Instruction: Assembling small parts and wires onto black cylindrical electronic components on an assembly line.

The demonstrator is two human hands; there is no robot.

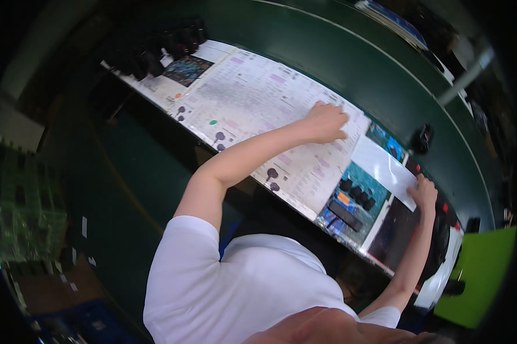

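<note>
My left hand [328, 123] reaches across a large printed sheet [252, 92] that covers much of the long table. Its fingers are apart and bent down toward the sheet, with nothing visible in them. My right hand [424, 194] is open at the right edge of a blank white strip [381, 163], its thumb by the strip's edge. Whether it presses on the strip cannot be made out. Beside the strip lies a teal printed mat [370, 178] with several small black pieces [361, 198] and a longer black bar-shaped piece [345, 216].
Many dark objects [155, 51] crowd the table's far left end, near a dark patterned picture [188, 70]. A black object [423, 139] sits behind the table on a green surface [304, 34]. At right is a bright green panel [479, 275]; green wrapped stacks [26, 206] stand at left.
</note>
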